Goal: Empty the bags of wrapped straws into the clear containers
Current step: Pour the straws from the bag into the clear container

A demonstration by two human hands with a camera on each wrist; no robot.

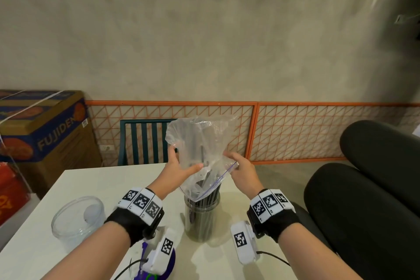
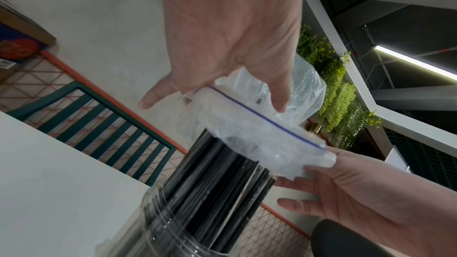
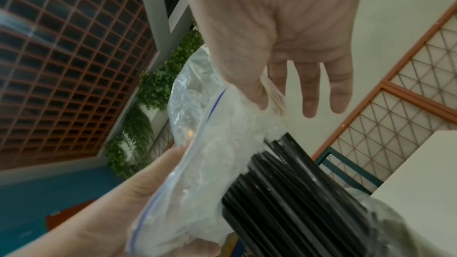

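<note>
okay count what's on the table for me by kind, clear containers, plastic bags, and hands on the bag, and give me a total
Clear containers: 2, one holding black straws, one without straws
Plastic bags: 1, mouth down over the straws
Hands gripping the bag: 2, left hand and right hand
Total: 5

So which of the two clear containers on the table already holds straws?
The tall one beneath the bag, packed with black straws. The wider one to its left holds none.
</note>
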